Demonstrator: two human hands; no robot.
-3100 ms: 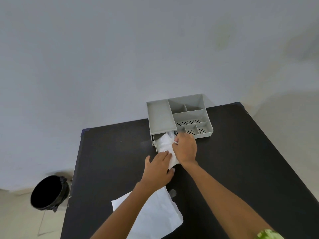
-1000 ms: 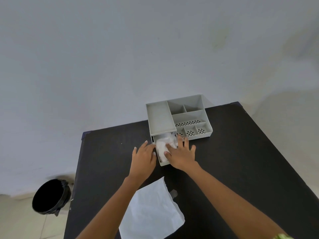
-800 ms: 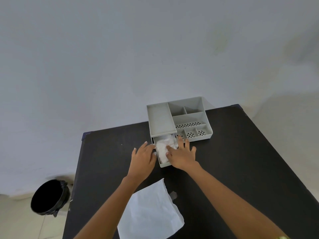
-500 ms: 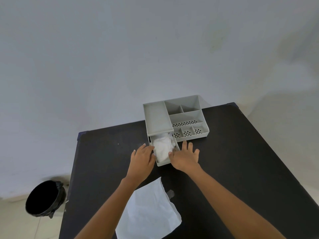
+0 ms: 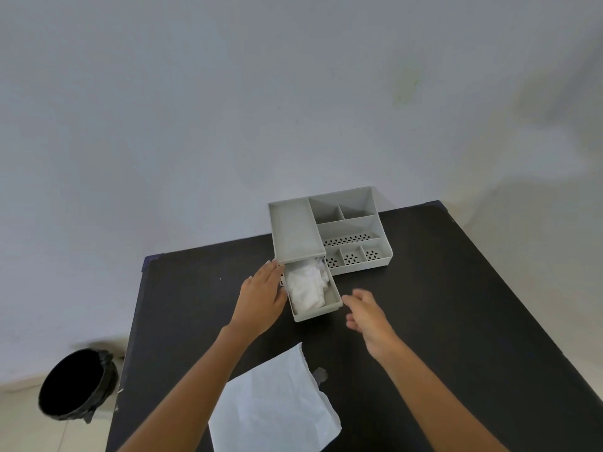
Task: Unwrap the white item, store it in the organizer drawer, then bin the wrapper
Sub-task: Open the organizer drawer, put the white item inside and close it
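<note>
Against the drawer's (image 5: 315, 313) left wall, the left hand (image 5: 262, 296) lies flat, fingers together; the right hand (image 5: 367, 316) hovers loosely curled, empty, just beside its front corner. The white item (image 5: 306, 285) sits inside, so storing looks nearly done: pushing the drawer shut into the organizer (image 5: 329, 230) comes next, then carrying the wrapper (image 5: 277, 402) to the bin (image 5: 76, 384).

Crumpled white item (image 5: 306, 285) lies in the pulled-out grey organizer drawer (image 5: 315, 313) — flat white wrapper (image 5: 274, 406) nearer, black bin (image 5: 76, 384) on floor.

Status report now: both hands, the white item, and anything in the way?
Left hand open, flat against drawer side. Right hand empty, clear of it. White item in open drawer. Wrapper on table, unbinned; nothing in the way.
</note>
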